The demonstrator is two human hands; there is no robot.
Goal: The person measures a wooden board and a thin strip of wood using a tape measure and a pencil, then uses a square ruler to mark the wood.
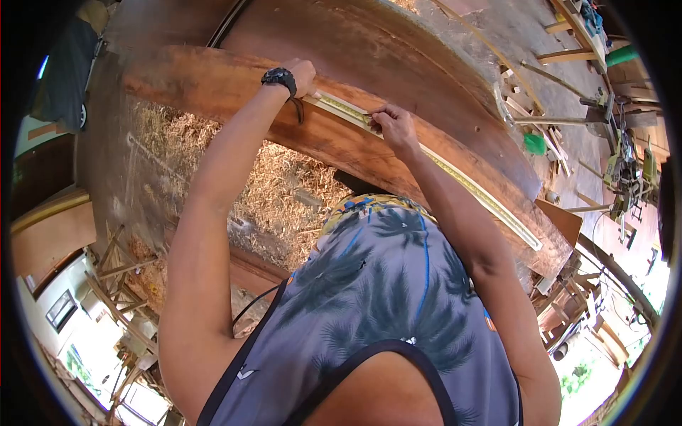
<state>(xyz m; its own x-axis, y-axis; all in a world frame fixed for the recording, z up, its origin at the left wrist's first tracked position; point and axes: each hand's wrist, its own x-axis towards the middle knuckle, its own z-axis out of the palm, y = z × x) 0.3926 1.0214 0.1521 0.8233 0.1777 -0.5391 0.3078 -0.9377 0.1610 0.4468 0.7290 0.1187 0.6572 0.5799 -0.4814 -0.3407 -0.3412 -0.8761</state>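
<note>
A yellow measuring tape (455, 170) runs along a pale straight strip (497, 211) on a long reddish-brown wooden board (206, 74). At the tape's left end, my left hand (302, 77), below a black wristwatch, is closed with its fingers curled on the tape. My right hand (394, 128) is closed in a pinch farther along, just over the tape and strip. Something small and thin shows at its fingertips, too small to name. The strip continues past my right forearm to the board's right part.
Wood shavings (277, 192) cover the ground between me and the board. Behind the board lies a wide brown wooden slab (320, 42). Clamps (618, 177) and wood offcuts stand at the right. More timber pieces (121, 284) lean at the lower left.
</note>
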